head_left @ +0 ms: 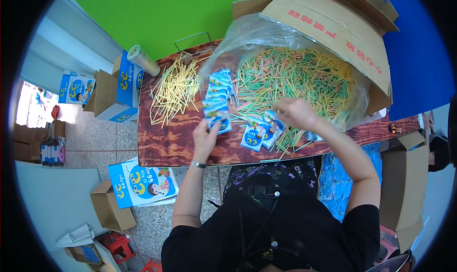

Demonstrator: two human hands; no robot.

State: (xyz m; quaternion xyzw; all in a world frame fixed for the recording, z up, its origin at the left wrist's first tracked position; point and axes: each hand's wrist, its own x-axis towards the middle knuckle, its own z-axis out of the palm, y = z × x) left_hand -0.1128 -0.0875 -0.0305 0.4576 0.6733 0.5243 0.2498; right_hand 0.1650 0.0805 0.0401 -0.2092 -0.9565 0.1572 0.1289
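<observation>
My left hand pinches the lower edge of a blue and white packet. That packet lies at the near end of an overlapping row of similar packets on the table. My right hand is closed over the near edge of a big heap of thin green, pink and yellow sticks; what its fingertips hold is too small to make out. Just left of it, more blue and white packets overlap one another. A separate pile of pale yellow sticks lies on the table's left side.
The heap spills from a plastic-lined cardboard carton tipped over the reddish wood-pattern table. A clear cylindrical tub and a wire stand stand at the far left. Blue boxes and red stools are on the left floor.
</observation>
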